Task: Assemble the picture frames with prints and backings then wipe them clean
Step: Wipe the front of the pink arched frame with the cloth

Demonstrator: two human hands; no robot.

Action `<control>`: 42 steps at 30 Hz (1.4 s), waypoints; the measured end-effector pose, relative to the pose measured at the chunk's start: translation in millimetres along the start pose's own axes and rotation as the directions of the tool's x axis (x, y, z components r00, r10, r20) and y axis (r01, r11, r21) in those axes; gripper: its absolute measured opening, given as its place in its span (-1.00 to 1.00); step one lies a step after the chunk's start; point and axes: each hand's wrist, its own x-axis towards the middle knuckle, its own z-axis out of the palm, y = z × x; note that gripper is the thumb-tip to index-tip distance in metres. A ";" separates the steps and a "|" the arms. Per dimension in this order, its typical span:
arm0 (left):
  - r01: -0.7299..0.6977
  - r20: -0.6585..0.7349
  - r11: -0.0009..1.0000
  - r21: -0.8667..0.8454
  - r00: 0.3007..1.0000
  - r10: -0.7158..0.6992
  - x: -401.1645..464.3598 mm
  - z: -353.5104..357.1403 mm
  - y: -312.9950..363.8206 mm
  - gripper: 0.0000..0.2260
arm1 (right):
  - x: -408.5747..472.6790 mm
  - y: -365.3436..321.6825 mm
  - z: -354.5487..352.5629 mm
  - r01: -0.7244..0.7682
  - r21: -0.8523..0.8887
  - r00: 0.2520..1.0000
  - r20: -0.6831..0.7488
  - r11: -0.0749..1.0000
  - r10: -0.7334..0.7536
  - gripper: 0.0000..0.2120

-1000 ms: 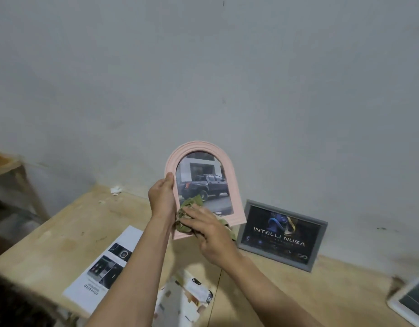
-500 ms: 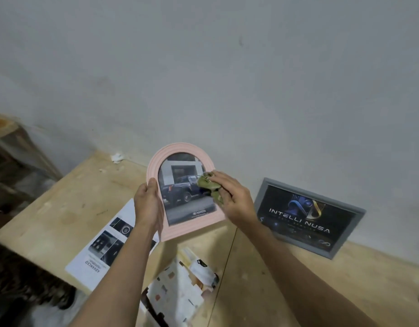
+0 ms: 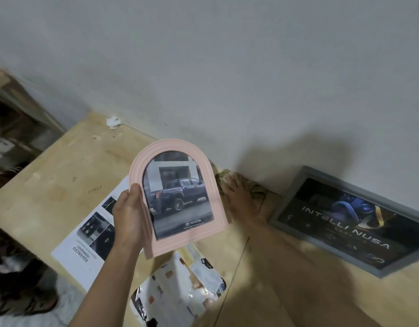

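Pink arched frame (image 3: pixel 178 199) gripped at its left edge by your left hand (image 3: pixel 129 215); right hand (image 3: pixel 239 197) flat, fingers straight, on the green cloth (image 3: pixel 255 188) by the wall.

Right hand (image 3: pixel 239 199) and olive cloth (image 3: pixel 224 177) now off the pink frame (image 3: pixel 180 199), down on the table (image 3: pixel 50 185).

right hand (image 3: pixel 239 197) motion-blurred over green cloth (image 3: pixel 255 188), grip unclear, grey frame (image 3: pixel 345 223) cut off right
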 end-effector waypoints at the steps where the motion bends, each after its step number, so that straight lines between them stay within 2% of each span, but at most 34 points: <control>1: 0.000 0.005 1.000 0.003 1.000 0.000 0.2 0.3 -2.5 -0.72 | 0.0 -1.4 -1.0 -0.007 0.031 0.999 0.035 1.000 0.006 -0.51; 4: 0.023 0.031 0.999 -0.030 0.999 -0.022 -3.6 -5.3 -6.8 -0.68 | 2.2 -8.7 -27.2 -0.053 0.153 0.990 0.139 0.987 0.031 -0.54; 6: 0.022 0.053 0.999 -0.024 0.998 -0.021 -12.6 -8.4 -1.7 -0.67 | -9.2 -15.3 -50.3 -0.095 0.394 0.991 0.128 0.914 0.048 -0.69; 7: 0.013 0.059 1.000 -0.013 0.998 -0.013 -16.9 -7.8 1.7 -0.67 | -16.8 -20.1 -64.0 -0.149 0.575 0.988 0.125 0.805 0.093 -0.80; 8: -0.007 0.068 1.000 -0.001 0.998 0.007 -22.7 -7.5 6.1 -0.67 | -27.5 -27.1 -81.3 -0.209 0.727 0.978 0.145 0.655 0.151 -0.84; 9: -0.026 0.085 1.000 0.002 0.996 0.025 -31.2 -9.1 13.0 -0.67 | -42.1 -35.3 -100.8 -0.267 0.826 0.962 0.194 0.496 0.194 -0.81; 10: -0.039 0.106 0.999 0.004 0.994 0.038 -39.6 -11.7 19.8 -0.67 | -57.6 -43.8 -119.8 -0.306 0.891 0.949 0.256 0.335 0.185 -0.80; 11: -0.046 0.127 0.999 -0.002 0.991 0.046 -47.9 -12.9 26.7 -0.68 | -73.8 -50.6 -136.7 -0.317 0.923 0.946 0.292 0.220 0.137 -0.80; 12: -0.059 0.148 0.998 -0.004 0.987 0.059 -54.3 -12.7 31.5 -0.68 | -86.8 -53.6 -148.2 -0.289 0.943 0.956 0.277 0.162 0.092 -0.81; 14: -0.079 0.184 0.997 -0.001 0.980 0.078 -66.4 -10.0 39.6 -0.71 | -107.5 -56.8 -161.6 -0.250 0.960 0.966 0.239 0.126 0.097 -0.90; 18: -0.142 0.353 0.990 -0.016 0.925 0.138 -102.2 -6.1 57.4 -0.74 | -160.5 -53.2 -187.8 -0.159 0.983 0.945 0.124 0.094 0.301 -0.87; 21: -0.196 0.577 0.979 0.054 0.806 0.130 -121.0 5.2 64.5 -0.82 | -207.2 -34.7 -205.4 -0.110 0.984 0.910 0.043 0.140 0.411 -0.86; 23: -0.284 0.709 0.950 0.129 0.696 0.112 -135.4 18.7 68.0 -0.89 | -241.6 -17.2 -216.6 -0.087 0.983 0.875 -0.003 0.164 0.484 -0.85; 26: -0.341 0.815 0.928 0.150 0.575 0.080 -171.1 51.1 70.9 -0.88 | -297.2 11.3 -234.5 -0.077 0.977 0.813 -0.055 0.200 0.579 -0.85; 31: -0.429 0.849 0.894 0.133 0.515 0.121 -236.3 117.0 57.5 -0.91 | -374.7 58.4 -249.4 -0.088 0.965 0.703 -0.115 0.246 0.702 -0.86; 35: -0.506 0.888 0.856 0.109 0.437 0.146 -299.0 181.3 25.6 -0.92 | -436.2 111.7 -256.3 -0.136 0.952 0.583 -0.148 0.275 0.799 -0.85; 39: -0.584 0.892 0.804 0.113 0.415 0.176 -349.2 239.7 -12.0 -0.90 | -473.9 168.0 -252.7 -0.253 0.924 0.519 -0.119 0.285 0.847 -0.89; 42: -0.628 0.889 0.766 0.138 0.419 0.184 -372.1 277.7 -42.5 -0.89 | -482.0 212.0 -241.1 -0.418 0.818 0.443 -0.196 0.395 0.875 -0.83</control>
